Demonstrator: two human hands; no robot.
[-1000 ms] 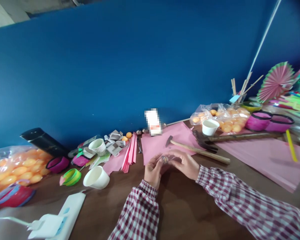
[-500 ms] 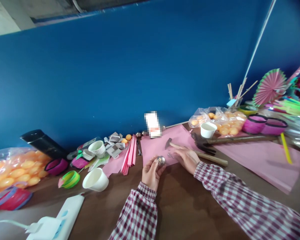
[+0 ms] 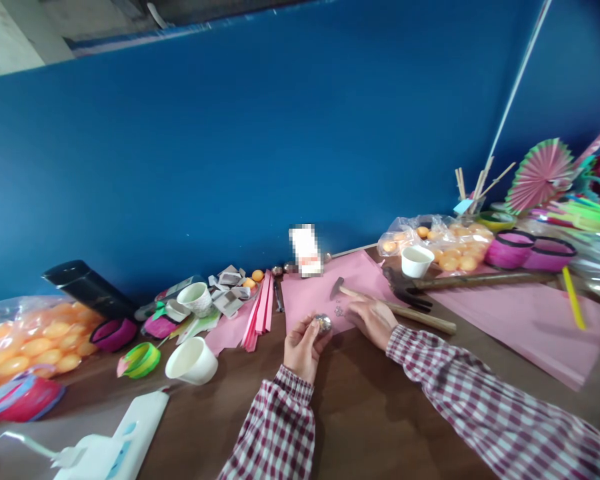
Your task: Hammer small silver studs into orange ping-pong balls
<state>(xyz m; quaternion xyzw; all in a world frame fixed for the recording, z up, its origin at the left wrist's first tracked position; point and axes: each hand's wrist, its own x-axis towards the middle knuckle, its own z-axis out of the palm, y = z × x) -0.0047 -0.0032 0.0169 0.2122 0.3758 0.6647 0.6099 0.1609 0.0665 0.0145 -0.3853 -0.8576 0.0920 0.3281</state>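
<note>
Silver round piece [image 3: 323, 323]: located in the left hand [image 3: 303, 347], near the front edge of a pink sheet [image 3: 307, 293]. The left hand grips this piece between thumb and fingers, with its shiny face visible beyond the thumb.

Right hand [image 3: 373, 322]: positioned over the pink sheet, fingers pointing left, apart from the left hand. Small shiny bits [image 3: 339, 311] lie on the sheet just beside its fingertips. Whether its fingers close on anything cannot be told from this view. Both wrists carry checkered sleeves.

Hammer [image 3: 425, 318]: lies on its side, head on the pink sheet and wooden handle running rightward behind the right hand. Behind it lies a larger tool [image 3: 480, 280] with a dark metal head and a long handle. A small white cup [image 3: 417, 261] stands behind the larger tool, in front of a clear bag of orange balls [image 3: 463, 250]. A second pink sheet [image 3: 535, 327] lies to the right.

Left side of the brown table [image 3: 360, 413]: folded pink strips [image 3: 261, 313] lie beside the first sheet. Further left are a plain white cup [image 3: 193, 360], tilted in view, and a patterned cup [image 3: 195, 298]. A white power strip [image 3: 143, 423] occupies the near left, with a plug inserted. A blue wall [image 3: 280, 133] rises behind the table.
</note>
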